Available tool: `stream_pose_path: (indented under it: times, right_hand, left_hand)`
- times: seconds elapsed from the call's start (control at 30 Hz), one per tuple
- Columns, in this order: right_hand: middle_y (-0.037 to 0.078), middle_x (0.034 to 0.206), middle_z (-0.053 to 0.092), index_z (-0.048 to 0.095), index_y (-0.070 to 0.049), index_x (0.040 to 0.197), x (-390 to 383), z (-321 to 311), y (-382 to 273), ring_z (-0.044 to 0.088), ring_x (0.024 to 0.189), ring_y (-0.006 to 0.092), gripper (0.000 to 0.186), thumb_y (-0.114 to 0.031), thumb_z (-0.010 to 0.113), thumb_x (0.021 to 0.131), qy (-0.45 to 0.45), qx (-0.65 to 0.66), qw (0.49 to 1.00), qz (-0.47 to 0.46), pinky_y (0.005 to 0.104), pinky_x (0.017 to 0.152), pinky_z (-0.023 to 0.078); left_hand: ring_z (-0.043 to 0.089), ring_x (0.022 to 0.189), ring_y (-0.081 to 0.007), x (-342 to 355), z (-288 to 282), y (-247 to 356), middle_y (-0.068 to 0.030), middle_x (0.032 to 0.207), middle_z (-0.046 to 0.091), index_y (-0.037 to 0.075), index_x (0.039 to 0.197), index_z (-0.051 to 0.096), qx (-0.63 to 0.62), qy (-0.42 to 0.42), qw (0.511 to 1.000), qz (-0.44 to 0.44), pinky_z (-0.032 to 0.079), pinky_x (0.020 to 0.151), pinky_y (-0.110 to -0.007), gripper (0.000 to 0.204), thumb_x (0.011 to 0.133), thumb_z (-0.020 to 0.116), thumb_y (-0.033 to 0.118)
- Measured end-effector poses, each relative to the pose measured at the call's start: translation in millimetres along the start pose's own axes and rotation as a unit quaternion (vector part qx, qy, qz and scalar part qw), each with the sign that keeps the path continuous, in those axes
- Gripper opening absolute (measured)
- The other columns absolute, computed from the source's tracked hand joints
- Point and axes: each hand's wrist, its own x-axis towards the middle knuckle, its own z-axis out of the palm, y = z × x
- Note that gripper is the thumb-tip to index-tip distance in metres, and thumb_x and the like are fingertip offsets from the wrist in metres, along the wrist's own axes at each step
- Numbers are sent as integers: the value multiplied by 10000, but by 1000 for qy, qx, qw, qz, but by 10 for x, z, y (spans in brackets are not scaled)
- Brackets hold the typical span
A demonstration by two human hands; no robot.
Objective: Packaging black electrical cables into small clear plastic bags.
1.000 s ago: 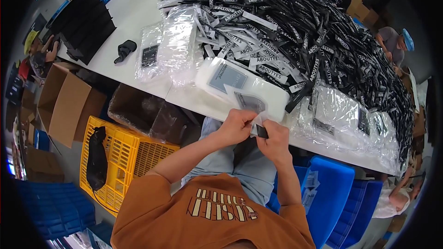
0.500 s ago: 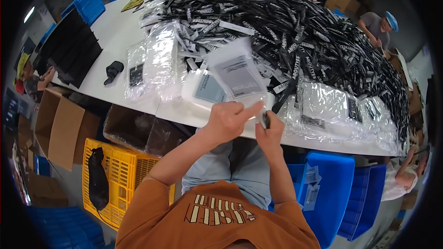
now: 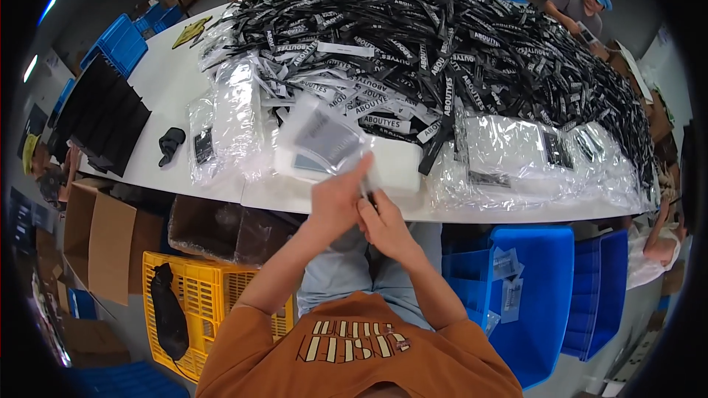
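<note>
In the head view, a translucent bag (image 3: 317, 133) with grey print is smeared by motion above a white stack of pouches (image 3: 394, 173) at the table's near edge. My left hand (image 3: 332, 199) is at the bag's lower end with a finger stretched out; its grip is blurred. My right hand (image 3: 380, 225), just right and below, is closed around the bag's lower end and a narrow dark piece I cannot make out. Plastic-wrapped bundles (image 3: 512, 158) flank the stack, and a large heap of black printed strips (image 3: 501, 51) lies behind it.
Black trays (image 3: 103, 114) stand left on the table (image 3: 162, 70). Below are cardboard boxes (image 3: 110, 250), a yellow crate (image 3: 203, 309) and blue bins (image 3: 531, 302). Co-workers (image 3: 579, 11) sit around the far side and both ends.
The bag swung up from my hands over the pouch stack, then tilted leftward. Both hands have moved left. The whole view has shifted, with the table's left side appearing lower.
</note>
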Motion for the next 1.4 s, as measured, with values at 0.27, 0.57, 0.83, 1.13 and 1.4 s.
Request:
stream_pose_path:
  times: [0.27,0.57,0.83,1.13,1.4]
  right_hand:
    - [58,714,625,588,34,795,53,-168,175,613,663,116,168,-131,588,828,11,0,994,-105,289,498,462]
    - [37,766,648,635,29,925,41,-282,230,578,682,89,168,-105,609,827,3,13,967,-255,257,626,476]
    - [24,775,635,642,1,923,19,-306,142,543,723,62,128,-81,590,840,-29,4,967,-252,230,621,453]
    - [2,710,620,643,29,856,-129,-299,-12,500,649,37,154,-121,606,845,-3,-91,960,-265,221,559,419]
    - [72,692,613,636,6,830,-218,-383,-12,549,586,145,108,-99,630,804,19,-243,917,-315,285,537,426]
  left_hand:
    - [612,657,-314,-52,-97,181,-144,807,632,101,1262,506,-3,-84,996,-2,495,571,-388,619,658,513,-34]
    - [569,629,-302,278,-368,311,-93,709,559,106,1359,360,-61,-171,982,46,471,600,-388,691,706,579,49]
    - [558,576,-225,670,-631,-120,-101,617,574,-14,712,620,-7,-318,947,53,449,566,-361,120,678,639,100]
    - [360,513,-46,355,-440,-114,2,511,438,-50,663,564,-253,-326,898,-153,313,437,-258,288,818,646,178]
    - [445,530,-129,190,-510,-159,-47,571,487,8,643,545,-255,-242,912,-212,357,488,-282,211,788,633,134]
